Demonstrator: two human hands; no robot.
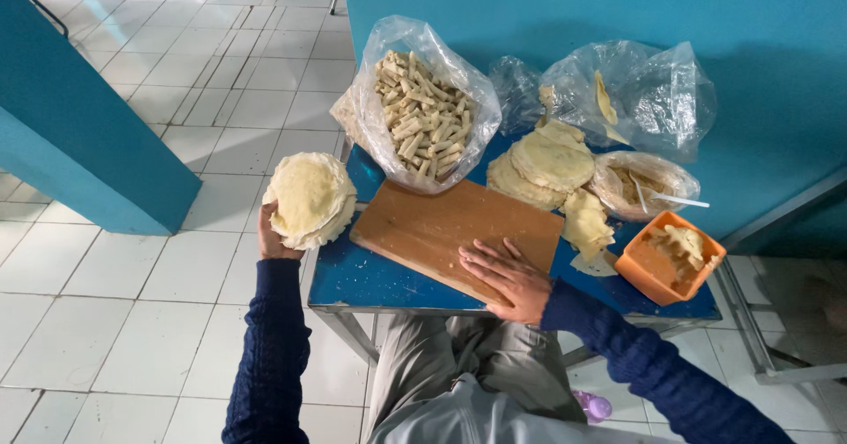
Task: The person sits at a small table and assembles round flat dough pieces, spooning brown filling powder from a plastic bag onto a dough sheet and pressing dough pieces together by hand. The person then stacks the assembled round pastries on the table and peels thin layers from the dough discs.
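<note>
Stack of round dough sheets point(310, 199) held off the table's edge.
The left hand point(275, 232) grips it from beneath, over bare floor; tilted, sheets could slide off. The right hand point(505, 276) lies flat, fingers spread, on the wooden board point(441, 223).

Rectangular wooden cutting board point(450, 228) lies on small blue metal table point(353, 281). Right hand point(505, 278) flat on board's near edge. Left of board, off table, left hand point(275, 232) holds stack of round pale dough sheets point(311, 199). Behind board: clear plastic bag of rolled dough sticks point(422, 113). Right of board: square orange plastic container point(670, 257).
</note>
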